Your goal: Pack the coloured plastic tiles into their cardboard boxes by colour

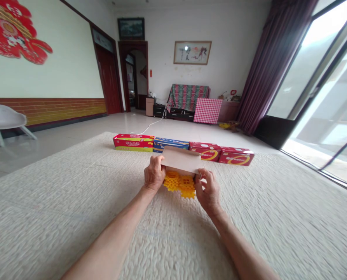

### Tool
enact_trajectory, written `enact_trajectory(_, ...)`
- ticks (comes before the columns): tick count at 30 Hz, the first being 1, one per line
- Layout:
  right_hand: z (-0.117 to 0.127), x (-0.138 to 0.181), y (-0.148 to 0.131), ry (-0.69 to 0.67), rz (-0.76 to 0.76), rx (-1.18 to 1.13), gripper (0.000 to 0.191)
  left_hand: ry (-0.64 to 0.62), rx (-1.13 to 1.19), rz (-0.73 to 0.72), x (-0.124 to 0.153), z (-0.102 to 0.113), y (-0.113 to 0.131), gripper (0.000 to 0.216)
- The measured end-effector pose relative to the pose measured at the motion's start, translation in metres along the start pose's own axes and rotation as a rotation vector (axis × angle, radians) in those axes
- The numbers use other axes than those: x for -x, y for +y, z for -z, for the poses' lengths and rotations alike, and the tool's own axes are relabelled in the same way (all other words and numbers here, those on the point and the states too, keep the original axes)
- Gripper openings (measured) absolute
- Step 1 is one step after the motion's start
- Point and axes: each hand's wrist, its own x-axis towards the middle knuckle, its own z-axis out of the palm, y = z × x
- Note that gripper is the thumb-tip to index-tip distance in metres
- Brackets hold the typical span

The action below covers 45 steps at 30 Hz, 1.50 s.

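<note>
Between my two hands is a small cardboard box [181,159], its pale lid flap raised toward the far side. Several yellow notched plastic pieces [179,182], like interlocking building blocks, show at its open near side. My left hand [155,173] is closed on the box's left edge, fingers curled behind it. At the right edge, my right hand [208,190] grips the box near the flap's corner with bent fingers. The box's outer faces are mostly hidden.
Beyond the hands stands a row of closed boxes: a red and green box [134,144], a blue box [171,144] and two red boxes [236,156]. They rest on a cream textured cover [88,202]. A white chair [7,118] stands far left.
</note>
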Motion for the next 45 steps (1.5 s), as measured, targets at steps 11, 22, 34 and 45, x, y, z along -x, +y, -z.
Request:
enact_trajectory(11,0.004,0.0,-0.017,0.064,-0.011,-0.018,0.029,0.027,0.029,-0.013,-0.008,0.014,0.005,0.031)
enact_trajectory(22,0.001,0.004,-0.009,0.054,-0.031,0.001,0.032,-0.045,-0.014,0.0,-0.003,0.01,0.007,0.028)
enact_trajectory(34,0.059,-0.033,-0.005,-0.084,-0.235,0.252,0.034,-0.424,0.094,0.115,-0.016,0.023,0.051,0.028)
enact_trajectory(45,0.135,-0.028,-0.016,-0.079,-0.416,0.447,0.039,-0.549,0.293,0.144,-0.016,0.025,0.12,0.035)
